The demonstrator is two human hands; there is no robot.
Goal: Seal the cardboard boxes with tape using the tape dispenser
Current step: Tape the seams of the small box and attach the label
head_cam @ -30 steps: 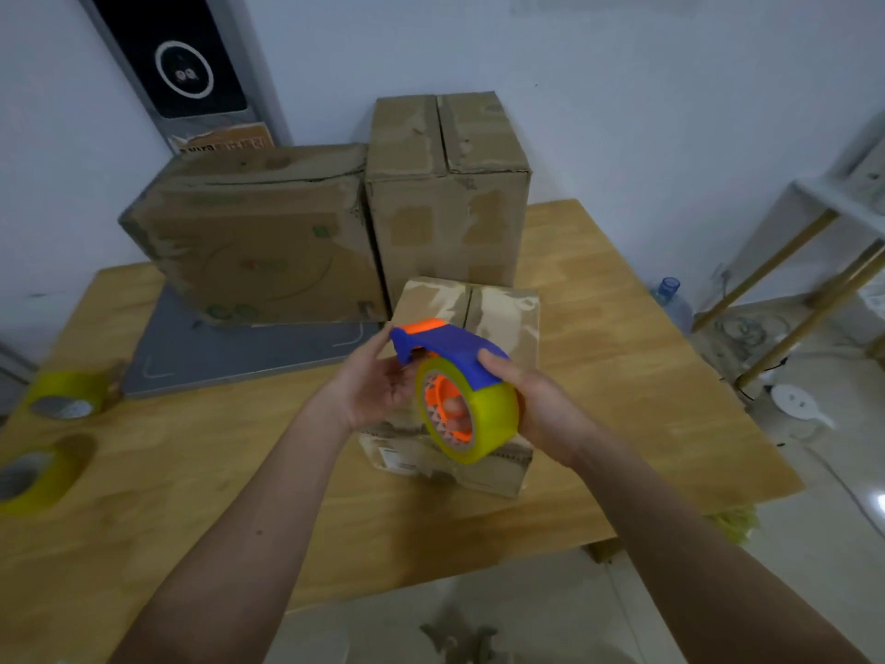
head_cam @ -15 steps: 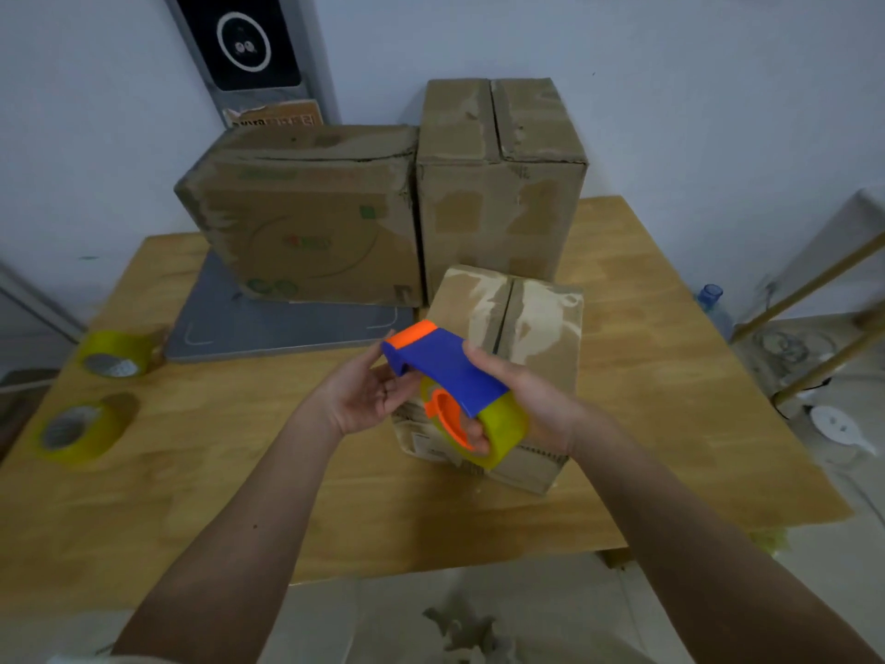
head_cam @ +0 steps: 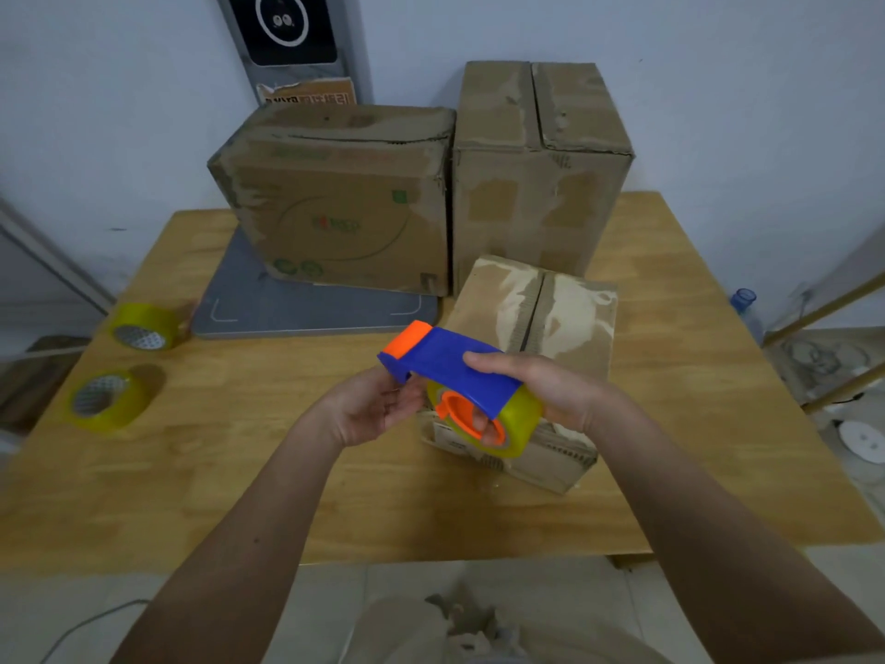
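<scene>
Head view: the tape dispenser [head_cam: 459,371], blue with an orange tip and an orange hub carrying a yellow roll, is held in the air above the near left part of a small cardboard box [head_cam: 531,361]. The right hand [head_cam: 550,390] grips it from the right, fingers curled over the blue top and a fingertip showing through the hub. The left hand [head_cam: 378,404] sits palm up under the orange-tipped end, its fingers touching the dispenser's underside; whether they pinch the tape end I cannot tell. That small box stands on a wooden table [head_cam: 239,472], its top flaps closed with a seam down the middle. Behind it, far on the table, stand a tall box [head_cam: 536,184] and, just left of it, a wide box [head_cam: 345,203] resting on a grey mat [head_cam: 287,309]. Near the table's left edge lie two spare yellow tape rolls, one farther [head_cam: 143,325] and one nearer [head_cam: 107,400].
</scene>
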